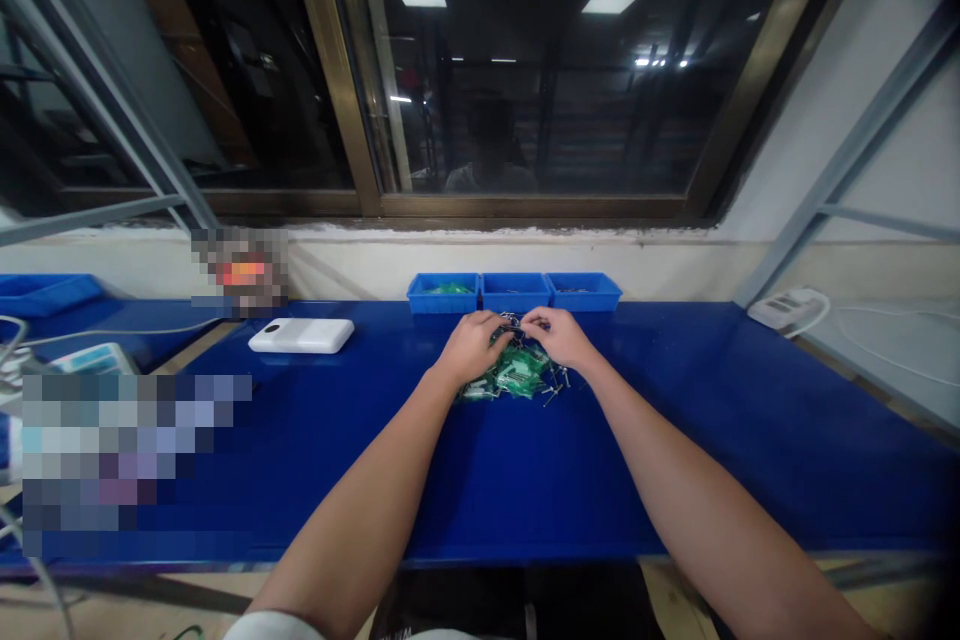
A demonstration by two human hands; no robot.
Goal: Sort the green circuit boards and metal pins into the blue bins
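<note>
A pile of green plastic bags [523,372] and loose metal screws [553,387] lies on the blue table in front of me. My left hand [472,345] reaches over the pile's left side, its fingers curled in at the far edge. Just to the right, my right hand [556,332] pinches with thumb and forefinger above the same heap. Thin metal pieces show between the two hands. Whatever either hand grips is too small to make out.
Three blue bins [515,292] stand in a row against the wall; the left one contains green packets. A white power bank [301,336] rests to the left. A white power strip [787,308] sits at the right, by a metal frame. Blurred patches cover items at the left.
</note>
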